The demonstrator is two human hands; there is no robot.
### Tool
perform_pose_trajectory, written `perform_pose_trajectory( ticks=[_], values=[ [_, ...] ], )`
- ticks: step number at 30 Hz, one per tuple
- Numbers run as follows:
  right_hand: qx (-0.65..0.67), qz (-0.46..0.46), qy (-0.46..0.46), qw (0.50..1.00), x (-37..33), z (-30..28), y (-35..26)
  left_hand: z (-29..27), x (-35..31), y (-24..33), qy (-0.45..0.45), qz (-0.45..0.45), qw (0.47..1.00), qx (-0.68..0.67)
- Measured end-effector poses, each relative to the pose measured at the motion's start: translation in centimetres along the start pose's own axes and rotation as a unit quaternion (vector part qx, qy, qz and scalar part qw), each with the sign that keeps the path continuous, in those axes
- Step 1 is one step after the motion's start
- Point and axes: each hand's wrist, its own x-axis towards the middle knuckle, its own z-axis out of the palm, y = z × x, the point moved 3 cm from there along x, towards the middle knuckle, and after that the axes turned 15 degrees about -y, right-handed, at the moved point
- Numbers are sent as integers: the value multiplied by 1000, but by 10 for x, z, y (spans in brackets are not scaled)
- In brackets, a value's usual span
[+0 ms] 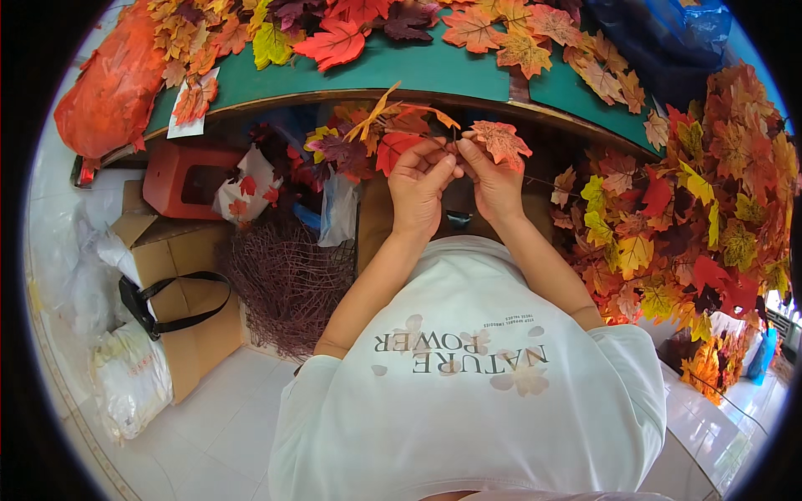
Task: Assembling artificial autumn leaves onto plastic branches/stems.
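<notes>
In front of my chest, just below the table's edge, my two hands meet at the fingertips. My left hand (420,185) is closed in a pinch on the thin stem of an artificial maple leaf sprig (368,125) with orange, red and purple leaves. My right hand (499,185) pinches the base of an orange-red artificial maple leaf (504,142), which spreads out above its fingers. The exact joint between stem and leaf is hidden by my fingertips.
Loose artificial leaves (334,43) lie on the green tabletop (409,68). A big bunch of leaf sprigs (635,209) hangs at the right. On the left stand a red plastic stool (159,179), a cardboard box (196,309) and a heap of dark bare stems (288,275).
</notes>
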Motion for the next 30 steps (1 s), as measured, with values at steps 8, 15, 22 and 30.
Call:
perform_pose_trajectory(
  ticks=[8, 15, 22, 30],
  values=[
    [-5, 3, -2, 1000, 4, -1, 3, 1, 5, 0, 1, 4, 1000, -6],
    [-324, -121, -62, 936, 5, -6, 1, -11, 5, -8, 13, 26, 999, -30],
    [-568, -5, -272, 777, -2, 11, -37, -25, 15, 33, 12, 27, 997, -72],
    [-271, 129, -124, 946, -4, 30, -30, 2, 9, 25, 27, -32, 990, -135]
  ],
)
